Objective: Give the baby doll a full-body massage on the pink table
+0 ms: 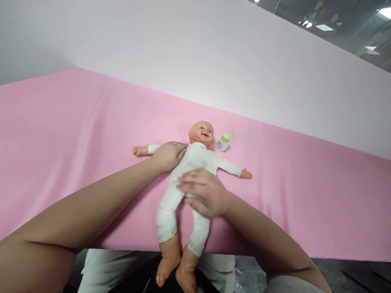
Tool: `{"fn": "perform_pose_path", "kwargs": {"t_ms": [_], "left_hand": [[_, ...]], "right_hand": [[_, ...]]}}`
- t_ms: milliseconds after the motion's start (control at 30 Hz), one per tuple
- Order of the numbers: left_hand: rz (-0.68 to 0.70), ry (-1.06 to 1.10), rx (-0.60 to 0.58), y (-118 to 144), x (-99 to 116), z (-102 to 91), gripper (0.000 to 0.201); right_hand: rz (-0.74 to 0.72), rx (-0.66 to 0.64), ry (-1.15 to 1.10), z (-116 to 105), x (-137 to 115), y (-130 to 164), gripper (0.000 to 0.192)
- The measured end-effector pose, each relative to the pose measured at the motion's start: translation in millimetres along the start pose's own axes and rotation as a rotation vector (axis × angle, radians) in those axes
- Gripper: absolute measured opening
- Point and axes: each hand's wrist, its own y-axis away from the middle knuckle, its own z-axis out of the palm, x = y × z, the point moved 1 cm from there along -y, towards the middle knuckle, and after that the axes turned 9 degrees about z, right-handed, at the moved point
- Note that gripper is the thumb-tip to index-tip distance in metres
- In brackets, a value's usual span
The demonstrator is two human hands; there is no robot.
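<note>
A baby doll (195,156) with a white cloth body lies on its back, head away from me, its feet past the near edge. My left hand (171,155) is closed over the doll's shoulder and upper arm at left, its fingertips near the chest. Over the lower belly is my right hand (206,193), palm down, fingers stretched out and slightly apart, a little blurred. Whether its palm presses on the cloth is hidden. Beside the doll's head, a small white bottle (222,144) with a green cap lies tilted.
Pink cloth (293,191) covers the table, with soft folds at left and right. A pale wall (195,53) stands behind it. My legs (104,270) are below the near edge, under the doll's feet. Lights show at upper right.
</note>
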Motion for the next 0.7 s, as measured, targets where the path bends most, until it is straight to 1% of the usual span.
{"fn": "perform_pose_path", "kwargs": {"t_ms": [33, 100, 133, 200, 267, 333, 400, 533, 633, 700], "left_hand": [[-0.003, -0.004, -0.002, -0.2, 1.5, 0.7, 0.055], [-0.013, -0.01, -0.001, -0.5, 4.0, 1.9, 0.055], [-0.017, -0.012, 0.001, -0.5, 4.8, 2.4, 0.054], [-0.02, -0.014, 0.001, -0.2, 5.6, 3.0, 0.055], [-0.025, -0.017, -0.002, 0.2, 5.3, 3.5, 0.055], [-0.03, -0.02, -0.003, 0.4, 4.5, 4.3, 0.055], [-0.028, -0.024, 0.001, 0.0, 3.9, 5.6, 0.054], [-0.02, -0.04, -0.003, -1.0, 4.5, 7.4, 0.052], [-0.027, -0.047, -0.014, -0.5, 6.1, 6.4, 0.051], [-0.04, -0.04, -0.012, 0.4, 7.0, 4.6, 0.052]], "right_hand": [[-0.078, -0.058, -0.006, 3.2, -11.4, 0.4, 0.045], [-0.163, -0.115, 0.031, 8.7, -26.2, 2.5, 0.049], [-0.177, -0.132, 0.057, 10.9, -29.3, 3.8, 0.053], [-0.156, -0.153, 0.106, 13.7, -28.0, 6.0, 0.064], [-0.109, -0.149, 0.14, 14.3, -19.9, 6.8, 0.075], [-0.061, -0.128, 0.159, 13.3, -9.0, 6.3, 0.081], [-0.017, -0.113, 0.157, 11.4, 2.0, 4.9, 0.081], [0.12, -0.131, 0.138, 5.4, 23.0, 0.8, 0.078], [0.211, -0.137, 0.129, -0.9, 40.0, -1.4, 0.082], [0.271, -0.118, 0.123, -4.7, 52.4, -1.5, 0.084]]}}
